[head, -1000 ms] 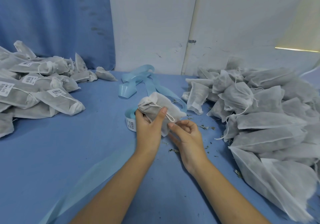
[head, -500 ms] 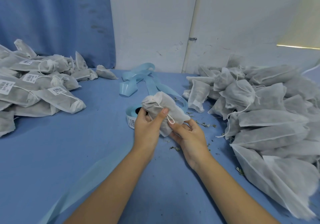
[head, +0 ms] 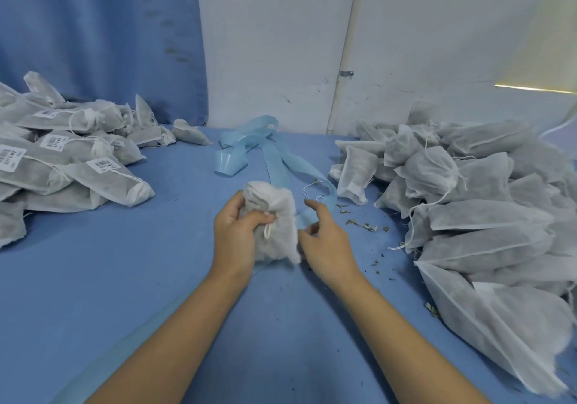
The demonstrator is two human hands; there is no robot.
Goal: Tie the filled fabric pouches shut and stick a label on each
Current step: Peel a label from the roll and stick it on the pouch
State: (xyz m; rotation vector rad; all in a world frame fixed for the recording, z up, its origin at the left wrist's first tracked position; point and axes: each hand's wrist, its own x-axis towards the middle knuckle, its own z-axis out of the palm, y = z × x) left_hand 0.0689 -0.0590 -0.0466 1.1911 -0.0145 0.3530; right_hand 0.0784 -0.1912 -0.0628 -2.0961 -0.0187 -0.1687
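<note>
My left hand (head: 239, 230) grips a white filled fabric pouch (head: 276, 216) by its upper part, with the drawstring (head: 268, 231) looped at my fingers. The pouch is blurred and stands roughly upright over the blue table (head: 93, 278). My right hand (head: 324, 238) is just right of the pouch, fingers spread and holding nothing. The light blue label backing strip (head: 274, 160) runs out from behind the pouch; the label roll is hidden behind it.
A heap of labelled pouches (head: 62, 160) lies at the left. A bigger heap of unlabelled pouches (head: 468, 204) fills the right side. Dried herb crumbs (head: 365, 225) are scattered between my right hand and that heap. A wall and a blue curtain (head: 93, 29) stand behind.
My left hand has turned the pouch upright and lowered it over the label roll. My right hand has let go of the pouch and opened beside it.
</note>
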